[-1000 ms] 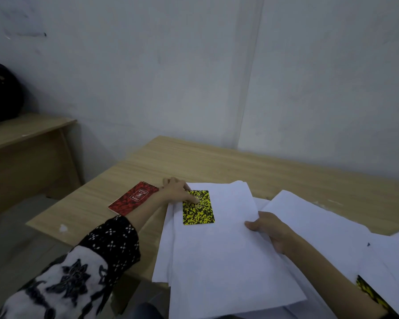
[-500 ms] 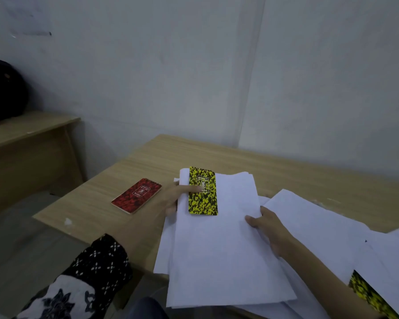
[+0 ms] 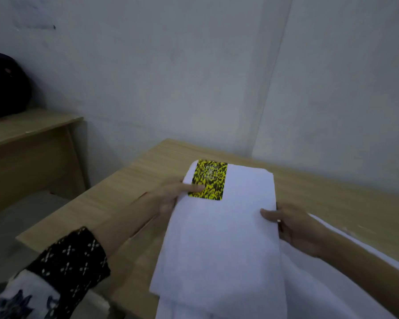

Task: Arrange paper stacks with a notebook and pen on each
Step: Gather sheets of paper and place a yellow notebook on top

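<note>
Both hands grip a paper stack with a yellow notebook on top, held over the desk.

Left hand (image 3: 171,196) clasps the stack's left edge, thumb pressed on the yellow-black notebook (image 3: 209,179) at the far-left corner of the paper stack (image 3: 221,231). Right hand (image 3: 293,226) pinches the right edge, thumb on top, fingers under. More loose sheets (image 3: 320,293) lie below and to the right. Wooden desk (image 3: 129,196) bare to the left and beyond the stack; left edge close, wall (image 3: 194,77) behind. Second desk (image 3: 30,143) stands well apart on the left.
</note>
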